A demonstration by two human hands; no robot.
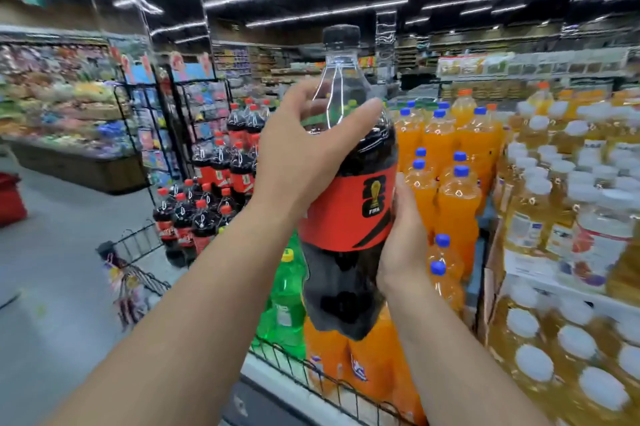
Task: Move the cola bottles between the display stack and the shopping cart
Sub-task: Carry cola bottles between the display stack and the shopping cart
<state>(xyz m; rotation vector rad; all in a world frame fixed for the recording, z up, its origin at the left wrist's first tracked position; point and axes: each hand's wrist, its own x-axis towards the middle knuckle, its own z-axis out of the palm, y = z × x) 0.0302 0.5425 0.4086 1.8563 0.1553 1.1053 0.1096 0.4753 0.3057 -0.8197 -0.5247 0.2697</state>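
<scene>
Supermarket aisle here, dark ceiling with strip lights overhead, grey floor, everything at the edges smeared by blur. Front and centre is the cola bottle (349, 204), black cap, red label, roughly upright and held clear in the air by both hands. The left hand (304, 155) comes in on an outstretched arm and clamps the bottle's clear shoulder, thumb laid across the front, fingers curling round the far side. The right hand (403, 238) presses flat to the bottle's right flank at the label, thumb pointing up. Its fingers are tucked behind the bottle, so I can't tell how they lie. Left of the bottle and further back stands the display stack (214, 183), red-capped cola in tiers. Right of the bottle, orange soda bottles (457, 190) with blue caps, and beyond those, white-capped oil bottles (554, 235). Below the bottle runs the black wire rim of the cart (294, 368), cut off by the frame's bottom edge. A green bottle (287, 304) and more orange ones show behind that wire, but whether they sit inside the cart is hard to make out. Far left of the bottle, the shelves (62, 107) are too blurred to read.
</scene>
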